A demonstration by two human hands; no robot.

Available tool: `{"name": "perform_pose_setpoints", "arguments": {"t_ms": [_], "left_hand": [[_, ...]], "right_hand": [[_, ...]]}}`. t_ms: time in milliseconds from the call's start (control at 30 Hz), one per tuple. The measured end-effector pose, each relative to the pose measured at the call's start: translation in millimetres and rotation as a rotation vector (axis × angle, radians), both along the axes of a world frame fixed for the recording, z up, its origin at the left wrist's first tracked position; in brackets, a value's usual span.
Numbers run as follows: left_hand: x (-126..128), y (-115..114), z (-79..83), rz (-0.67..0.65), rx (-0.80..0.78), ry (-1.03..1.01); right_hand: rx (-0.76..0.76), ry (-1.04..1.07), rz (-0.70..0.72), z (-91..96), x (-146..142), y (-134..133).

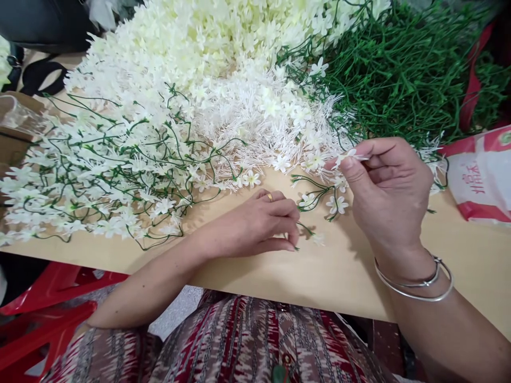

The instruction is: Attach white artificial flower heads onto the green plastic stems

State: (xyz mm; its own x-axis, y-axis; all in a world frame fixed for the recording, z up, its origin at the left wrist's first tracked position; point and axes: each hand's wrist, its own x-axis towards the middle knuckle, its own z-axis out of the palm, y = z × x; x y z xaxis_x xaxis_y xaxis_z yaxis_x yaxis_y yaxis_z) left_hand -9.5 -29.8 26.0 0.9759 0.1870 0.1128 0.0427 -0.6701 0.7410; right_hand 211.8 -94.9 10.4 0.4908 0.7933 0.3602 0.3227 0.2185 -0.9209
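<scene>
Right of the frame's centre, the right hand (393, 197) is pinching a small white synthetic flower (341, 158), its long axis running nearly sideways. Below and left of it, the left hand (266, 222) is holding a thin, partly hidden green plastic stem (306, 229).

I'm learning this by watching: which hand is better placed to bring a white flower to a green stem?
Probably the right hand: it already pinches a white flower above the table, while the left hand holds a green stem and seems better suited to steadying it.
</scene>
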Motion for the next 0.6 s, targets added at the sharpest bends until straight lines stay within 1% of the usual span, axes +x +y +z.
{"name": "perform_pose_setpoints", "arguments": {"t_ms": [33,100,133,200,267,367,467,600], "left_hand": [[1.2,0.4,0.6,0.04,-0.163,-0.068],[3.2,1.8,-0.4,0.186,-0.462,-0.173],[4.1,2.6,-2.5,0.272,-0.569,-0.206],[6.1,3.8,-9.0,0.403,-0.697,-0.251],[8.3,4.0,-15.5,0.443,-0.762,-0.293],[10.8,2.7,-19.2,0.491,-0.785,-0.337],[12.1,0.6,-16.4,0.523,-0.777,-0.326],[12.9,-1.3,-13.1,0.553,-0.765,-0.283]], "right_hand": [[0.011,0.035,0.046,1.2,-0.4,-1.4],[0.011,0.109,0.174,3.6,-1.3,-4.1],[-0.016,0.144,0.248,4.6,-1.8,-5.4],[-0.109,0.208,0.369,6.0,-2.9,-7.5],[-0.225,0.247,0.428,6.6,-4.5,-8.8],[-0.335,0.243,0.43,6.5,-7.2,-8.9],[-0.373,0.228,0.43,6.5,-10.0,-7.9],[-0.378,0.243,0.415,6.6,-13.9,-7.1]]}}
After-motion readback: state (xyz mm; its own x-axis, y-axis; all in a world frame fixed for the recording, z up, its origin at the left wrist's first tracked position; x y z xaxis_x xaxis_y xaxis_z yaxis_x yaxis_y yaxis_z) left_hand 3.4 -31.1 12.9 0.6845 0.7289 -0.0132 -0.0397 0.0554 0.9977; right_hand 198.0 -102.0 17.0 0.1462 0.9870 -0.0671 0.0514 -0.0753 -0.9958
